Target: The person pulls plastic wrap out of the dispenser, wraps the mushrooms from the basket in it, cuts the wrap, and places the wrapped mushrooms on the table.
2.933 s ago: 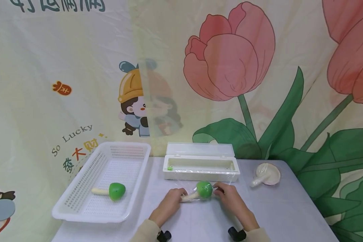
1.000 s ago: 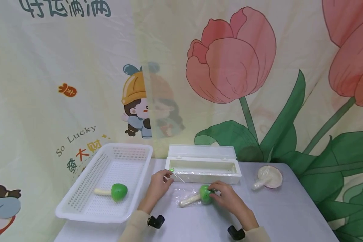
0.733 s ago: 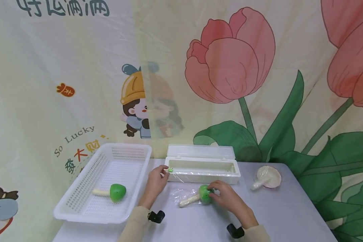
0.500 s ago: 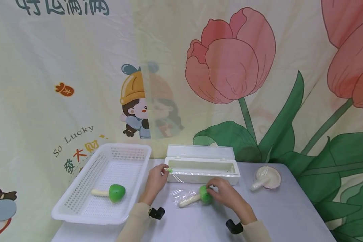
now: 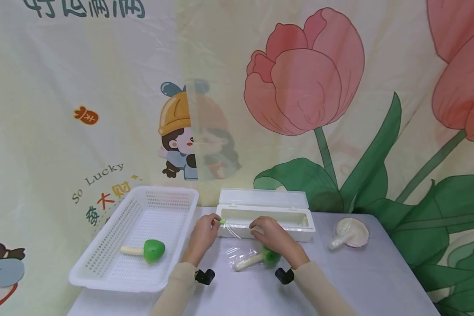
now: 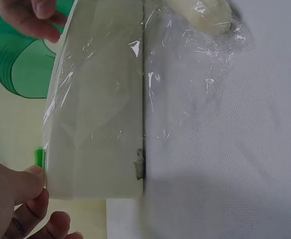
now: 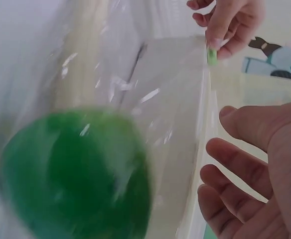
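At the left end of a white cling film box [image 5: 296, 235], my left hand [image 5: 202, 237] pinches a small green slide cutter [image 5: 223, 222] between thumb and fingers. My right hand [image 5: 274, 237] hovers over the box's front edge with loosely bent fingers, holding nothing. A toy mushroom [image 5: 248, 262] with green cap and pale stem lies in front of the box, partly covered by my right forearm. Clear cling film [image 6: 180, 84] wraps it and stretches up over the box front to the cutter's edge.
On the left stands a white perforated basket [image 5: 118, 285] holding another green-capped mushroom [image 5: 154, 251]. A pale mushroom wrapped in film [image 5: 353, 232] lies at right. The box's lid [image 5: 262, 198] stands raised behind it, close to the printed backdrop.
Both hands have left the wrapped mushroom. My left hand went to the green slide cutter; my right hand released the cap and moved up and left to the box front.
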`<action>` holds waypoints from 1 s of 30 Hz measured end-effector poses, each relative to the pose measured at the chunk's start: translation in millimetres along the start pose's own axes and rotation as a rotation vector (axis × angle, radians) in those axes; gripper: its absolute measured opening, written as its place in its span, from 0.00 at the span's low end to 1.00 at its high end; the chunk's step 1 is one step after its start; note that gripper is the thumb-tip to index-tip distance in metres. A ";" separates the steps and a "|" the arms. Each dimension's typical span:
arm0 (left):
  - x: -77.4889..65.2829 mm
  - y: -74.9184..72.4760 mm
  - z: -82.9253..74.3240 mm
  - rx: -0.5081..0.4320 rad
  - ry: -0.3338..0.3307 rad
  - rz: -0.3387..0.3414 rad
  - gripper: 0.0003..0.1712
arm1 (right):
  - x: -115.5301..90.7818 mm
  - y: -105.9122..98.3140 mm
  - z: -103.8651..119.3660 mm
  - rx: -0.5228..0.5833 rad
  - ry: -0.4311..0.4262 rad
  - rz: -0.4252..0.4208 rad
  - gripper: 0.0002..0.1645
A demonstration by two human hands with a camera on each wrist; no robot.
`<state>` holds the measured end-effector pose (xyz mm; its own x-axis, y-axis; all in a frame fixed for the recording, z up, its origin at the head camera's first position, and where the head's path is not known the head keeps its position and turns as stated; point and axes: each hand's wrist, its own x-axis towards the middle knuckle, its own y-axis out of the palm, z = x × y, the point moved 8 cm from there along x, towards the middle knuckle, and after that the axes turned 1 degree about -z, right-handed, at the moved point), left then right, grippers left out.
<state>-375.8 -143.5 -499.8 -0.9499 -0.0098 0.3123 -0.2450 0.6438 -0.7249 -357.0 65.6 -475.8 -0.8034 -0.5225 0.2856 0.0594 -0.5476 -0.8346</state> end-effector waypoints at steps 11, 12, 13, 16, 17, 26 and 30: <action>-4.2 -3.8 12.4 0.012 -0.073 -0.011 0.06 | 42.3 28.5 29.6 -0.056 -0.100 0.005 0.13; -5.2 -4.3 13.1 -0.001 -0.081 -0.023 0.06 | 44.4 30.7 30.0 -0.060 -0.091 0.012 0.13; -6.5 -4.6 13.8 -0.020 -0.091 -0.035 0.07 | 46.1 32.6 29.8 -0.057 -0.076 0.021 0.14; -11.1 -4.8 15.5 -0.070 -0.114 -0.071 0.08 | 49.4 35.4 28.4 -0.038 -0.029 0.038 0.14; -12.6 -3.8 15.6 -0.084 -0.119 -0.074 0.08 | 49.7 35.2 27.8 -0.027 -0.017 0.040 0.14; -20.1 3.4 17.4 -0.137 -0.127 -0.054 0.10 | 53.6 34.0 28.3 0.012 -0.029 0.052 0.13; -21.6 10.2 15.7 -0.178 -0.092 -0.017 0.09 | 55.4 35.6 23.1 0.019 0.000 0.071 0.14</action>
<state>-360.8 -148.7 -523.6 -0.9617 -0.0862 0.2603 -0.2306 0.7680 -0.5975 -385.7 2.1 -478.7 -0.7965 -0.5608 0.2260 0.1277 -0.5214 -0.8437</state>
